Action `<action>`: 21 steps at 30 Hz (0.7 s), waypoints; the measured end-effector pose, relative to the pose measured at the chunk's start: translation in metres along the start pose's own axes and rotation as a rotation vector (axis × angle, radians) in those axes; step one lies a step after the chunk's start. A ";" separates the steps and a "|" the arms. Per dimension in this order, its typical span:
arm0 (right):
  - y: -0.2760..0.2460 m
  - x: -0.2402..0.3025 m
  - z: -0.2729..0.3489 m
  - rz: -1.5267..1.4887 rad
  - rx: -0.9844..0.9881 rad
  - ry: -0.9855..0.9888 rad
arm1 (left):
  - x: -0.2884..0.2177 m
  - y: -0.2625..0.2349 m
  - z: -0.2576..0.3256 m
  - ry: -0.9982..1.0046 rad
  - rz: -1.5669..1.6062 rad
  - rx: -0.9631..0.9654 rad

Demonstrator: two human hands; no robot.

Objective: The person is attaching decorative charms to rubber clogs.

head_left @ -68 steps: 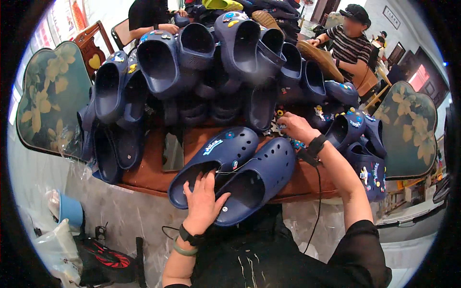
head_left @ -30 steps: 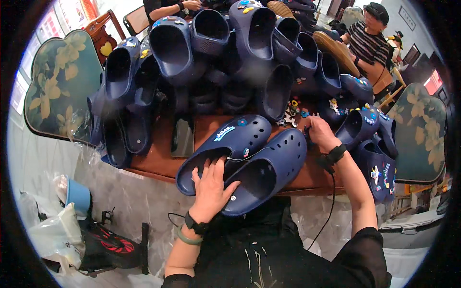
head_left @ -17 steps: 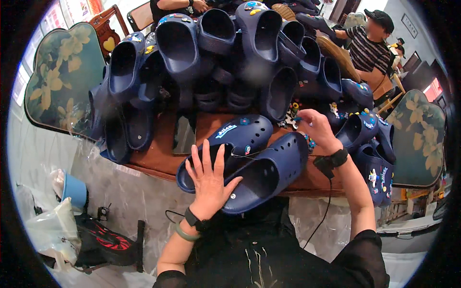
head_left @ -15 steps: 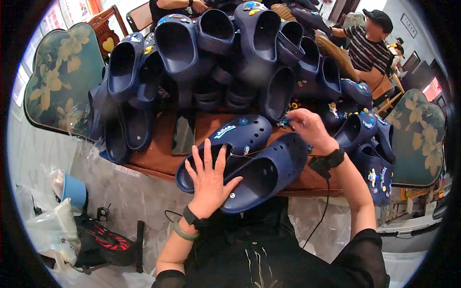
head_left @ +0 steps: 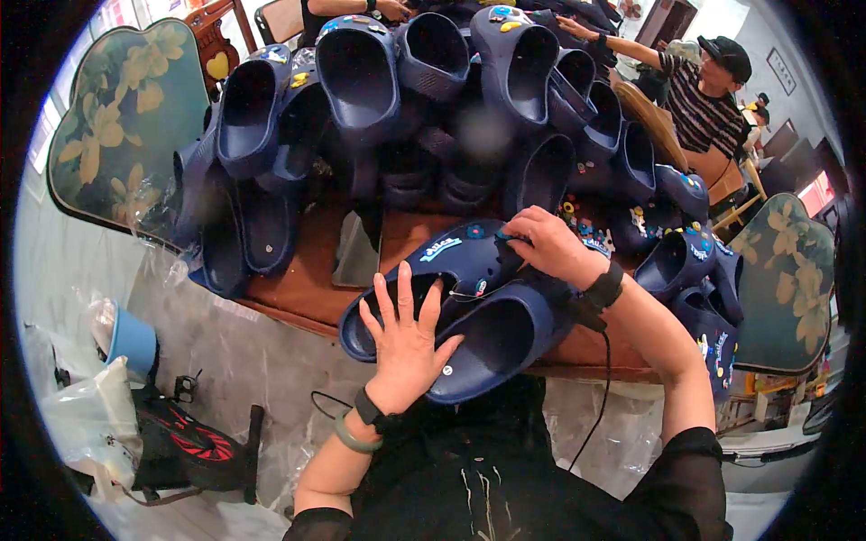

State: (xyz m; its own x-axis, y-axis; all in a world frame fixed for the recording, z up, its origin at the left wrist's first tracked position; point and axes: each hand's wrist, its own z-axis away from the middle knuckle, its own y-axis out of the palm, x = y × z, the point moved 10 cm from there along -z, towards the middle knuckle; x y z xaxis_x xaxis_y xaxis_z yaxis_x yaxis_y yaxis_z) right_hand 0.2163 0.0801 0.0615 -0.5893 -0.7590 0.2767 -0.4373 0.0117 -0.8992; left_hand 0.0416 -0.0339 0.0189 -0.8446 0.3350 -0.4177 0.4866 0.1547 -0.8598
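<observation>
A brown surface [head_left: 302,299] carries a heap of navy clogs [head_left: 433,81] along its far side, many with their openings facing the near edge. At that near edge, two more lie side by side, toes pointing far and right: the left clog [head_left: 460,270] and, close against it, the right clog [head_left: 492,347]. Both look moulded from foam, probably light for their bulk, springy rather than brittle, and apt to skid if pushed from one end. The thick heel rims and rounded toes appear to offer the surest holds; the walls around the openings would likely flex under a squeeze.

The left hand [head_left: 406,347] spreads its fingers, unclenched, across the heel end, fingers over the left clog's opening and thumb over the right clog's. The right hand [head_left: 555,248] brings its fingertips together at the left clog's toe; whether they pinch a small piece cannot be told.

A thin cord [head_left: 465,294] shows between the clogs; if it joins them, lifting one would probably drag the other. A pale-blue badge [head_left: 441,248] and a flower charm [head_left: 475,232] sit on the left clog. Loose charms [head_left: 595,243] lie farther right, seemingly light, hard and easily dropped, best taken by their edges.
</observation>
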 end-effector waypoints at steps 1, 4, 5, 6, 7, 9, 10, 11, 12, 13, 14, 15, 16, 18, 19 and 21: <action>0.000 0.004 0.000 0.004 0.000 -0.008 | 0.001 -0.002 0.000 -0.002 0.000 -0.008; -0.008 0.009 0.001 0.164 -0.057 -0.038 | -0.006 -0.001 0.002 0.037 -0.076 0.032; -0.005 0.006 0.003 0.171 -0.054 -0.028 | -0.008 -0.002 0.001 0.040 -0.065 0.030; -0.001 0.009 0.000 0.151 -0.025 -0.049 | -0.006 -0.005 0.004 0.036 -0.073 0.021; 0.003 0.009 0.001 0.136 0.010 -0.057 | -0.006 -0.003 0.005 0.039 -0.071 0.017; 0.009 0.021 0.003 0.199 0.086 -0.145 | -0.006 -0.001 0.006 0.038 -0.064 0.027; 0.010 0.024 0.002 0.172 0.137 -0.068 | -0.005 -0.001 0.008 0.029 -0.067 0.027; 0.011 0.028 -0.002 0.166 0.158 -0.042 | -0.004 -0.002 0.009 0.020 -0.070 0.028; 0.012 0.023 0.002 0.194 0.170 -0.070 | -0.007 0.000 0.009 0.038 -0.068 0.020; 0.015 0.018 0.004 0.212 0.187 -0.101 | -0.008 -0.001 0.008 0.048 -0.073 0.011; 0.014 0.014 0.007 0.220 0.177 -0.101 | -0.007 0.000 0.007 0.040 -0.064 0.025; 0.012 0.009 0.007 0.204 0.206 -0.024 | -0.007 0.000 0.007 0.029 -0.056 0.037; 0.013 0.002 0.009 0.186 0.235 0.054 | -0.006 0.002 0.008 0.032 -0.061 0.028; 0.014 -0.005 0.013 0.171 0.245 0.086 | -0.005 0.001 0.008 0.038 -0.072 0.023; 0.017 -0.012 0.016 0.149 0.263 0.122 | -0.005 0.001 0.008 0.038 -0.079 0.027; 0.019 -0.020 0.015 0.108 0.283 0.139 | -0.005 0.001 0.008 0.048 -0.092 0.010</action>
State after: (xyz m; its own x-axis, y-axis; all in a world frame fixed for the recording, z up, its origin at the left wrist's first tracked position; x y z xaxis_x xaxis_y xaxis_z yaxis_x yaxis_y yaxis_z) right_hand 0.2301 0.0853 0.0342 -0.7175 -0.6669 0.2011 -0.1727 -0.1094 -0.9789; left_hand 0.0447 -0.0423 0.0176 -0.8737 0.3643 -0.3223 0.4050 0.1778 -0.8969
